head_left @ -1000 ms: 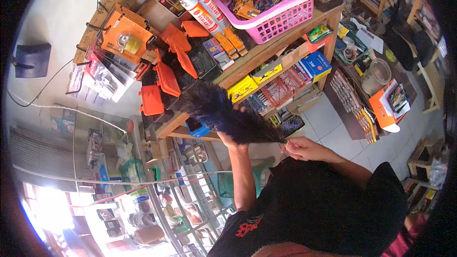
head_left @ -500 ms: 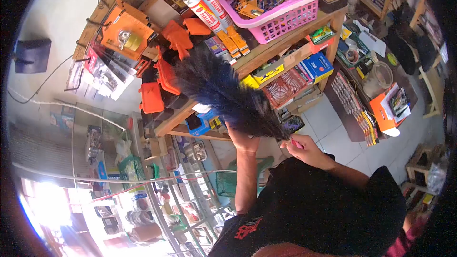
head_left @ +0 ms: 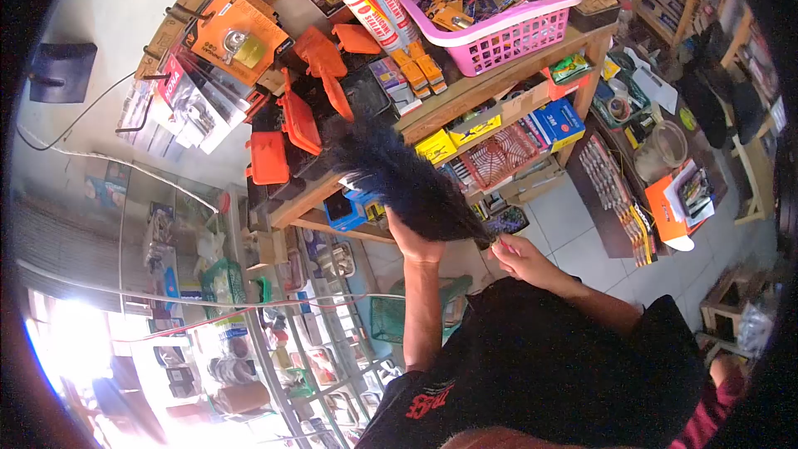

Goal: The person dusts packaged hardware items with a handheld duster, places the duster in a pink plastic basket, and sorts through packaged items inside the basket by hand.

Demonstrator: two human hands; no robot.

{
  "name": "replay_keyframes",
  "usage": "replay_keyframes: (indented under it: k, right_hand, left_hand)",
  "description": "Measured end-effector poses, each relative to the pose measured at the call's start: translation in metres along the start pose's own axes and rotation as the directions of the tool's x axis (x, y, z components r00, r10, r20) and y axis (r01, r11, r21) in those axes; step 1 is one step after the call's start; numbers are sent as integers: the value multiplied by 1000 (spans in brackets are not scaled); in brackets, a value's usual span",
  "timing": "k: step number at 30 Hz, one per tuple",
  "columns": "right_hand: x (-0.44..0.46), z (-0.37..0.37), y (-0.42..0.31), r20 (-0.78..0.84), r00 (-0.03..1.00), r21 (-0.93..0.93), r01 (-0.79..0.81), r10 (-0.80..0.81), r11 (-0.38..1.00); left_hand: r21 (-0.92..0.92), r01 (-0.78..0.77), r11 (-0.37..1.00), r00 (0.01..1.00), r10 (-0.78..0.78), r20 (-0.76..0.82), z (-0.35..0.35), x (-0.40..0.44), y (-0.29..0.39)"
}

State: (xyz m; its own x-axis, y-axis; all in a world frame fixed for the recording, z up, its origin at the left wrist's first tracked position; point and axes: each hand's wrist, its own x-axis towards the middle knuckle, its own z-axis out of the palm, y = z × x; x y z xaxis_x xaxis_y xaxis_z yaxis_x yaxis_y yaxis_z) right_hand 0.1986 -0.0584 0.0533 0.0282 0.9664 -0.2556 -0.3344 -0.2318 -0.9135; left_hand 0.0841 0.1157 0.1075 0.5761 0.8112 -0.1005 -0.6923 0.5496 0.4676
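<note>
A dark feather duster [head_left: 407,187] slants across the middle, its fluffy end beside the wooden shelf's orange-lidded boxes. My right hand [head_left: 519,258] is closed round its handle end, where a bit of pink shows. Under the feathers is my left hand [head_left: 413,237]; its palm touches them and its fingers are hidden behind them. Orange lids [head_left: 299,120] stand up from black boxes near the duster's tip. Silicone sealant tubes [head_left: 378,12] lie to the right of these, with small orange boxes [head_left: 416,69] at their lower ends.
A pink basket [head_left: 507,37] of small packets sits on the wooden shelf [head_left: 507,66]. Packaged goods hang at the upper left. A glass cabinet [head_left: 283,366] stands at the lower left. Rows of packs and an orange box [head_left: 669,208] are on the right-hand table.
The duster's feathers have spread and shifted beside the orange lids, and both hands have moved slightly with it. The camera view has tilted a little.
</note>
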Motion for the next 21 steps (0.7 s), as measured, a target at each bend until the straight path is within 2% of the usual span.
replay_keyframes:
  k: [3, 6, 9, 10, 13, 16, 19, 20, 21]
  right_hand:
    - [-4, -1, 11, 99, 993, 129, -83, 70, 988]
    - [-8, -4, 22, 210, 971, 233, -166, 117, 958]
    - [-14, -6, 21, 230, 962, 248, -204, 147, 947]
    - [-15, -7, 19, 222, 962, 245, -210, 156, 946]
    - [-15, -17, 26, 191, 967, 284, -217, 167, 934]
    - [-14, -14, 31, 130, 987, 259, -130, 99, 957]
    - [-23, -4, 23, 265, 947, 242, -247, 182, 938]
    - [-24, -2, 20, 205, 963, 167, -209, 173, 964]
    - [-21, -4, 21, 172, 975, 197, -176, 143, 964]
  left_hand:
    - [34, -56, 998, 996, 53, 74, 16, -3, 7]
    - [101, -122, 987, 992, 118, 48, 16, 7, 17]
    - [102, -121, 987, 977, 100, 190, 28, 4, 31]
    - [182, -181, 966, 981, 163, 108, 20, 8, 34]
    - [14, -89, 996, 951, 80, 300, 22, 5, 40]
    - [25, -158, 987, 981, 154, 119, 10, 12, 39]
    - [3, -117, 993, 947, 111, 301, -2, 4, 34]
    - [42, -164, 986, 923, 139, 360, -3, 5, 34]
    - [77, -213, 974, 893, 162, 420, 3, 4, 36]
